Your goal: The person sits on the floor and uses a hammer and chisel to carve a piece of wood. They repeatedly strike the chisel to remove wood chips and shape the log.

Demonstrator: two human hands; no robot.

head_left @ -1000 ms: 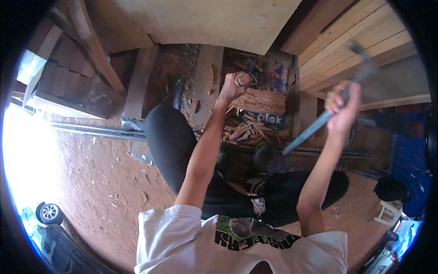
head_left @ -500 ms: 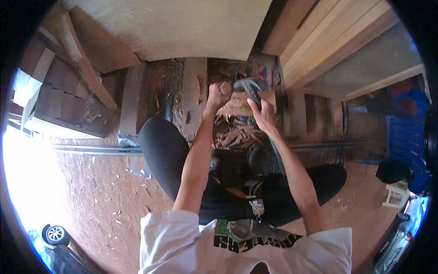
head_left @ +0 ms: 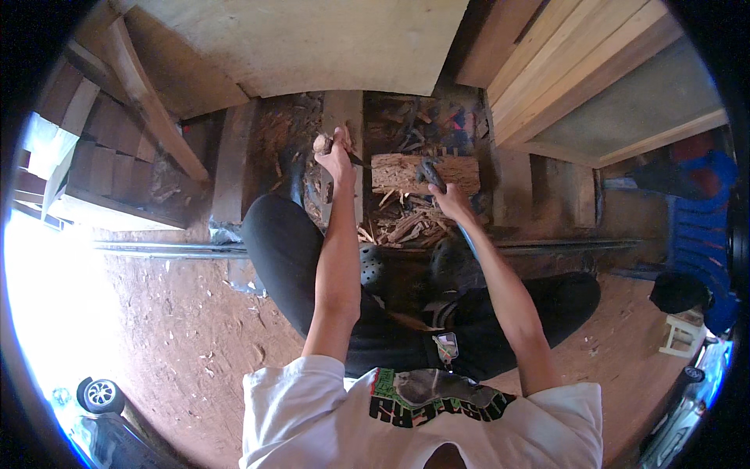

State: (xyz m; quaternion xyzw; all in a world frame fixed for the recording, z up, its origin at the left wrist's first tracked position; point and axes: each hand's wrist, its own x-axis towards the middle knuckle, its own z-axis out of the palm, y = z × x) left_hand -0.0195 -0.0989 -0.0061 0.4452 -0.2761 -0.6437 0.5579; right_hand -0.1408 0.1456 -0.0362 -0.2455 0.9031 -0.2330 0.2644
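My left hand (head_left: 336, 162) is closed around a wooden-handled chisel (head_left: 322, 144). Its rounded butt sticks out on the left, and what looks like a dark blade points right. My right hand (head_left: 451, 202) grips a dark claw hammer (head_left: 429, 173) close below its head; the handle runs back under my forearm. The hammer head lies over a rough, reddish-brown wood block (head_left: 398, 170), whose surface is chipped. My left hand is left of the block, apart from it. Wood chips (head_left: 406, 225) are heaped on the near side of the block.
Wooden beams (head_left: 341, 109) run away from me, with debris between them. A large plywood sheet (head_left: 312, 47) overhangs the far side, and stacked planks (head_left: 582, 78) stand at far right. My shoes (head_left: 373, 266) are near the chips. A blue chair (head_left: 703, 234) stands right.
My left hand has moved left with the chisel, away from the block and the hammer. My right hand has lowered the hammer slightly towards me, and more of the block shows.
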